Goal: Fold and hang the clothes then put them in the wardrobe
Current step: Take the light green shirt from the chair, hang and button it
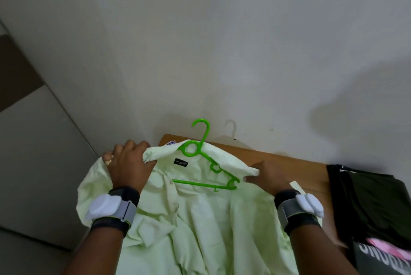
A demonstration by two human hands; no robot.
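On the wooden tabletop (pixel 289 161) against the white wall (pixel 222 41), my left hand (pixel 129 163) grips the pale green shirt (pixel 200 219) at the far left corner, my right hand (pixel 269 174) pinches its collar, green hanger (pixel 204 163) inside, dark folded clothes (pixel 367 203) crowding the right edge.

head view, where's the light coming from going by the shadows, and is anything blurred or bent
Head view: the green hanger throws a faint hook shadow up and to the right on the wall, so the light likely comes from the left; a large soft shadow darkens the wall at right. Wide-angle bending tilts the wall edges at left. The right hand looks slightly smeared; the shirt label is unreadable.
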